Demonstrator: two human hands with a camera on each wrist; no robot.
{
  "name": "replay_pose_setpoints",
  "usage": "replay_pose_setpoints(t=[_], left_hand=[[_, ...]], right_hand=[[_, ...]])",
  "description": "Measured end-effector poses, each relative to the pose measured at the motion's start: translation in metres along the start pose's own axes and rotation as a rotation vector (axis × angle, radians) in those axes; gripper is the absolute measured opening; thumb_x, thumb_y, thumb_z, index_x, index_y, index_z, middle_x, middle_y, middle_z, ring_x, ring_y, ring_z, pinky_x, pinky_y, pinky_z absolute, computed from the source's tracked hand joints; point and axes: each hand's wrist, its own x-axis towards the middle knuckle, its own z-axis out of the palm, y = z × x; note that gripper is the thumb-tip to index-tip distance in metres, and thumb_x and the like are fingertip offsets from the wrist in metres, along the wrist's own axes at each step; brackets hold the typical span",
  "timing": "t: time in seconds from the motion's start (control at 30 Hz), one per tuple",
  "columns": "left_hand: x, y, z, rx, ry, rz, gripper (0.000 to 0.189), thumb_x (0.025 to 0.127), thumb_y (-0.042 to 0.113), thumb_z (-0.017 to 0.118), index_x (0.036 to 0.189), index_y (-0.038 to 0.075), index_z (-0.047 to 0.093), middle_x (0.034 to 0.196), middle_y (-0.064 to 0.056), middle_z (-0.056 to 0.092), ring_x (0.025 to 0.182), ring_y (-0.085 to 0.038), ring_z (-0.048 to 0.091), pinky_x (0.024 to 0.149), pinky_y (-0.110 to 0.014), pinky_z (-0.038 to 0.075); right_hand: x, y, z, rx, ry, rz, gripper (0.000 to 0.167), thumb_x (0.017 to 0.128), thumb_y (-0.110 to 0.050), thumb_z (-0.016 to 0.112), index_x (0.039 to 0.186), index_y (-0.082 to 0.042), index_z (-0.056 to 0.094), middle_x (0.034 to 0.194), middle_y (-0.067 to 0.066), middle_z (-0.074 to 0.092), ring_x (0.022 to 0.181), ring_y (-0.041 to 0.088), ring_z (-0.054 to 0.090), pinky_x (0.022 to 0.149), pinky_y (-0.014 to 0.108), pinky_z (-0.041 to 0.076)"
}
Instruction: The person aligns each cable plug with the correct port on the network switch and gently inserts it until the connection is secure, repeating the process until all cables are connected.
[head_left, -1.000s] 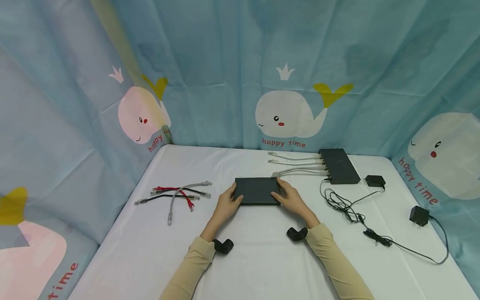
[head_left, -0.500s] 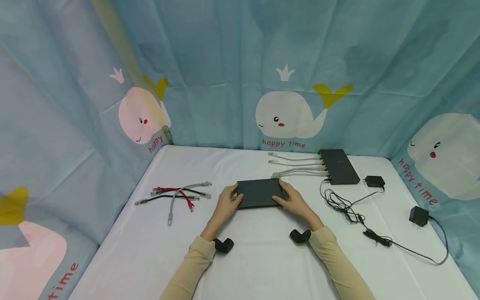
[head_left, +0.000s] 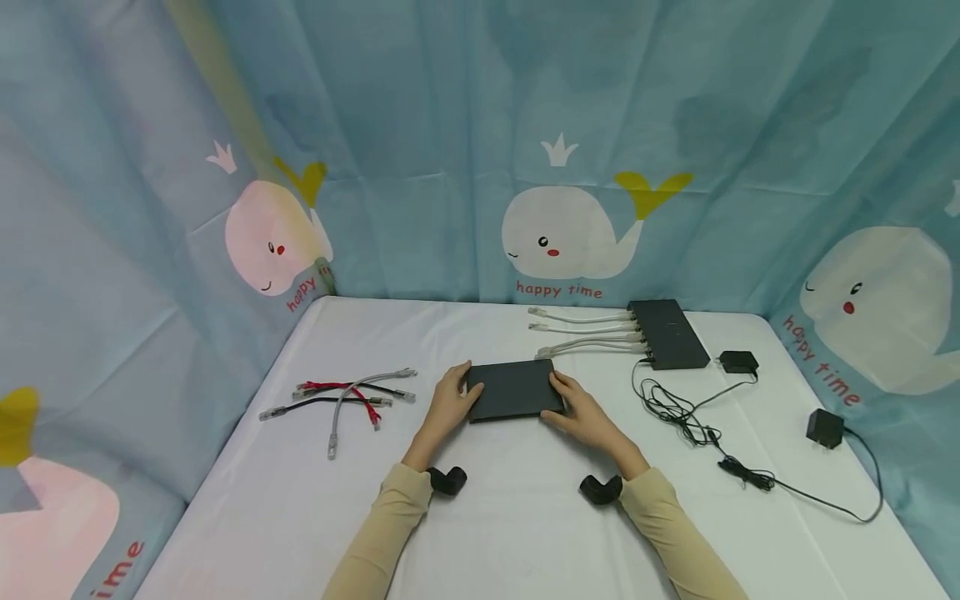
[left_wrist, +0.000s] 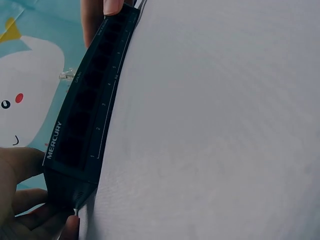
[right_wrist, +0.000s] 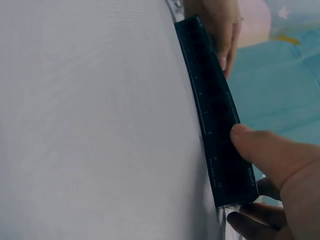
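Observation:
Both hands hold a black network switch (head_left: 516, 392) by its two short ends, low over the white cloth. My left hand (head_left: 447, 407) grips the left end, with the thumb over the top. At the other end, my right hand (head_left: 592, 421) pinches the switch, its thumb near the front edge. The left wrist view shows the row of numbered ports on the switch (left_wrist: 91, 100) and MERCURY lettering. Up close in the right wrist view, the right thumb (right_wrist: 265, 150) lies across the upper edge of the port face, fingers beneath.
Several short network cables (head_left: 341, 398), grey, black and red, lie crossed at the left. Toward the back right stands another black switch (head_left: 670, 333) with light grey cables (head_left: 592, 342) plugged in. A power adapter (head_left: 738, 362), a second adapter (head_left: 826, 428) and coiled black cord (head_left: 678, 410) lie nearby.
The held switch has turned slightly and come a little nearer, its front edge now slanting. The right thumb has slid toward the front edge. The head view has shifted slightly.

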Motion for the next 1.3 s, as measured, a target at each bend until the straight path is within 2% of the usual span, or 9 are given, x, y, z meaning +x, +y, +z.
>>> replay_pose_setpoints(t=[0.2, 0.43, 0.6, 0.8, 0.97, 1.17, 1.3], left_hand=[[-0.003, -0.001, -0.002, -0.003, -0.018, 0.001, 0.053, 0.091, 0.022, 0.06, 0.135, -0.002, 0.043, 0.132, -0.02, 0.048, 0.113, -0.033, 0.053, 0.087, -0.044, 0.048], [-0.008, 0.001, -0.003, 0.012, -0.045, 0.014, 0.05, 0.09, 0.023, 0.062, 0.132, -0.002, 0.049, 0.125, -0.017, 0.052, 0.114, -0.03, 0.053, 0.094, -0.041, 0.045], [-0.012, 0.006, -0.004, 0.069, -0.081, 0.008, 0.048, 0.089, 0.026, 0.063, 0.129, 0.002, 0.053, 0.116, -0.014, 0.055, 0.102, -0.026, 0.054, 0.086, -0.04, 0.046], [-0.018, 0.013, -0.005, 0.087, -0.149, -0.015, 0.046, 0.089, 0.029, 0.063, 0.126, 0.004, 0.055, 0.11, -0.012, 0.054, 0.09, -0.023, 0.051, 0.077, -0.036, 0.043], [-0.022, 0.016, -0.006, 0.094, -0.171, 0.004, 0.043, 0.089, 0.028, 0.063, 0.123, 0.003, 0.057, 0.102, -0.011, 0.053, 0.082, -0.02, 0.048, 0.07, -0.032, 0.041], [-0.025, 0.019, -0.005, 0.105, -0.183, 0.024, 0.042, 0.089, 0.027, 0.063, 0.122, 0.002, 0.057, 0.098, -0.01, 0.053, 0.077, -0.014, 0.044, 0.066, -0.027, 0.039], [-0.028, 0.022, -0.004, 0.101, -0.189, 0.049, 0.041, 0.09, 0.025, 0.063, 0.121, -0.001, 0.057, 0.094, -0.011, 0.052, 0.073, -0.014, 0.043, 0.062, -0.025, 0.038]], right_hand=[[-0.002, -0.001, -0.003, -0.017, 0.041, -0.039, 0.07, 0.086, -0.028, 0.067, 0.141, 0.0, 0.035, 0.146, 0.023, 0.03, 0.133, 0.04, 0.03, 0.104, 0.055, 0.031], [-0.005, 0.001, -0.009, -0.046, 0.07, -0.055, 0.06, 0.088, -0.022, 0.065, 0.137, 0.002, 0.041, 0.14, 0.025, 0.039, 0.127, 0.04, 0.039, 0.1, 0.053, 0.037], [-0.006, 0.004, -0.013, -0.026, 0.122, -0.045, 0.053, 0.087, -0.017, 0.066, 0.134, 0.0, 0.047, 0.133, 0.021, 0.048, 0.123, 0.039, 0.045, 0.099, 0.052, 0.038], [-0.005, 0.009, -0.015, -0.036, 0.208, 0.01, 0.05, 0.083, -0.016, 0.07, 0.129, -0.001, 0.053, 0.123, 0.018, 0.055, 0.114, 0.035, 0.053, 0.095, 0.049, 0.043], [-0.004, 0.01, -0.016, -0.029, 0.264, 0.024, 0.051, 0.08, -0.012, 0.073, 0.125, 0.005, 0.055, 0.114, 0.02, 0.059, 0.101, 0.033, 0.06, 0.085, 0.043, 0.05], [-0.005, 0.007, -0.017, -0.01, 0.28, 0.039, 0.049, 0.081, -0.009, 0.071, 0.124, 0.006, 0.054, 0.116, 0.022, 0.059, 0.101, 0.034, 0.061, 0.085, 0.041, 0.051], [-0.005, 0.006, -0.017, 0.008, 0.321, 0.073, 0.045, 0.08, -0.008, 0.072, 0.12, 0.006, 0.057, 0.115, 0.023, 0.059, 0.099, 0.034, 0.062, 0.083, 0.037, 0.052]])
